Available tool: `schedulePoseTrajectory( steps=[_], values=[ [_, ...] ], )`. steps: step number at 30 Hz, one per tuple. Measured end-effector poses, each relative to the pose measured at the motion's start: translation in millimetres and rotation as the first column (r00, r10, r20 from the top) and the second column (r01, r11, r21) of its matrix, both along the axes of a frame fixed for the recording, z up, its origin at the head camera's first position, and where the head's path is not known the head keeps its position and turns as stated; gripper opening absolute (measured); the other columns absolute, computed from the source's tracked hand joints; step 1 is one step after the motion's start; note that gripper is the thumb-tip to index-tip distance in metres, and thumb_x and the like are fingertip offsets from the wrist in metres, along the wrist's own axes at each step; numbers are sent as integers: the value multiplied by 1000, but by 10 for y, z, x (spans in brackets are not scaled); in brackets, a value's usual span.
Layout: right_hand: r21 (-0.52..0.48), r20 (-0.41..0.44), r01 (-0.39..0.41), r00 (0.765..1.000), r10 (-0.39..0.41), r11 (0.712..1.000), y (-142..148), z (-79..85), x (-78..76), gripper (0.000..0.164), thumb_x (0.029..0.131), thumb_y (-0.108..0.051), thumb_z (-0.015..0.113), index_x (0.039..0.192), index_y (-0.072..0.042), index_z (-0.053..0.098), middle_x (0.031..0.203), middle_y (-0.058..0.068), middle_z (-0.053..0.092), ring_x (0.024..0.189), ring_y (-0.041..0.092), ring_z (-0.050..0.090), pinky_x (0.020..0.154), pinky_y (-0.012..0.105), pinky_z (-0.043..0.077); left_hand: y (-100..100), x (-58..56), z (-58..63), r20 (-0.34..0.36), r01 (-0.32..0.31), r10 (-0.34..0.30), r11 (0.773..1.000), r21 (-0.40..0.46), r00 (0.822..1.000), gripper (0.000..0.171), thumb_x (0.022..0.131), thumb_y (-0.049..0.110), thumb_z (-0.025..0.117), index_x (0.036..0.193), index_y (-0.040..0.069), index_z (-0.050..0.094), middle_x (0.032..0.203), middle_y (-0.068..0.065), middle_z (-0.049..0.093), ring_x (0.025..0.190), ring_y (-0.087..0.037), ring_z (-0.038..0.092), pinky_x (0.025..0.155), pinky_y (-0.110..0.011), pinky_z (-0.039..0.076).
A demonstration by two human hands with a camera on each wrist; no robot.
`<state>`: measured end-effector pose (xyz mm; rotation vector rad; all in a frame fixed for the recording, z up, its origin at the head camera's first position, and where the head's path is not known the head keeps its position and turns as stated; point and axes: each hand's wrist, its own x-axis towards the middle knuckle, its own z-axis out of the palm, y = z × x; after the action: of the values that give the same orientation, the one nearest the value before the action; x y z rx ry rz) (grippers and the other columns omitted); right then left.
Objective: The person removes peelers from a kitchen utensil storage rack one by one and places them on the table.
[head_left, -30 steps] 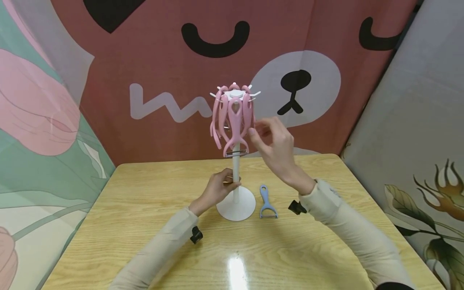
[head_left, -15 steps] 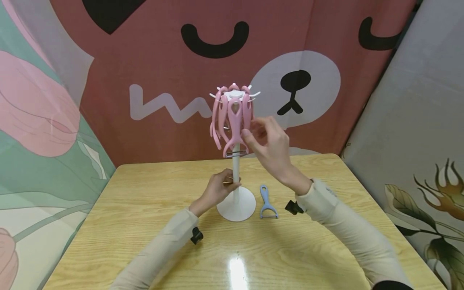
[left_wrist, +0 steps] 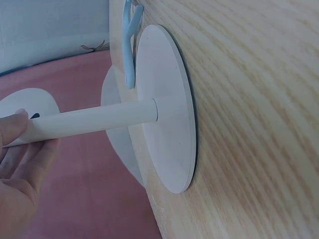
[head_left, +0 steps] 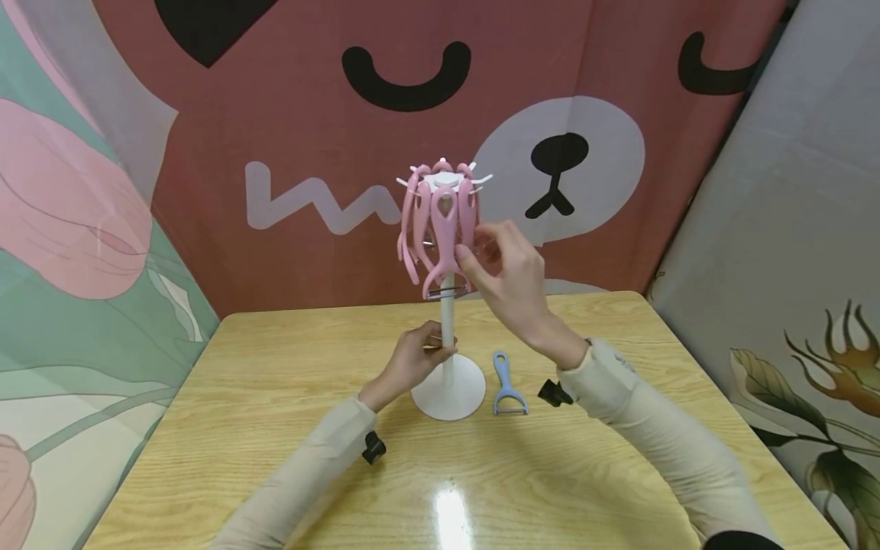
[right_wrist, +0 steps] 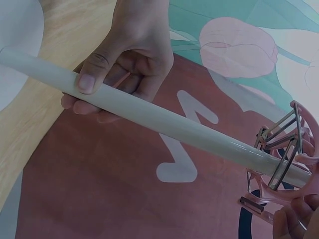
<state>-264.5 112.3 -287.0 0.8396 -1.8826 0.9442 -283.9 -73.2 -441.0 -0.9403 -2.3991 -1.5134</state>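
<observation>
A white stand with a round base point(head_left: 448, 405) and an upright pole point(left_wrist: 107, 115) stands on the table. Several pink Y-shaped peelers point(head_left: 447, 229) hang from the hooks around its top. My left hand point(head_left: 412, 355) grips the pole low down, thumb on one side and fingers behind, as the right wrist view shows point(right_wrist: 132, 57). My right hand point(head_left: 512, 283) is at the right side of the hanging peelers, its curled fingers point(right_wrist: 299, 214) pinching a pink peeler point(right_wrist: 256, 204). That peeler's handle is partly hidden by the hand.
A blue peeler point(head_left: 505, 386) lies on the wooden table point(head_left: 289, 397), just right of the base. Behind the table hangs a reddish-brown cloth point(head_left: 309, 267) with a printed animal face. Printed fabric also hangs at both sides.
My right hand has moved a little left, and its thumb now reaches the front peeler's edge. My left hand stays on the pole, and the blue peeler has not moved.
</observation>
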Motion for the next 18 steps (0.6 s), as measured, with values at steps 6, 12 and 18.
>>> schedulePoseTrajectory(
  steps=[6,12,18],
  values=[
    [8,16,5,1000,-5,1000,-3,9,17,43,100,-40,56,109,2,63,91,12,57,75,21,55,64,33,48,1,1,0,0,-3,3,1000,-4,1000,24,91,4,71,112,-3,62,106,-16,70,96,-28,70,82,-27,57],
    [1,23,1,1000,-1,1000,-9,8,21,30,97,-26,61,110,1,63,93,12,58,77,20,58,66,34,50,3,-8,-15,-7,-1,1,1000,0,1000,25,91,3,71,112,-5,62,106,-18,70,96,-29,71,81,-27,58],
    [-16,24,-15,1000,15,1000,-4,17,26,27,95,-21,65,112,1,63,95,11,58,80,20,60,67,36,51,7,-9,-16,-7,0,0,1000,2,1000,24,91,3,71,112,-5,62,106,-18,70,96,-29,71,82,-27,57]
  ],
)
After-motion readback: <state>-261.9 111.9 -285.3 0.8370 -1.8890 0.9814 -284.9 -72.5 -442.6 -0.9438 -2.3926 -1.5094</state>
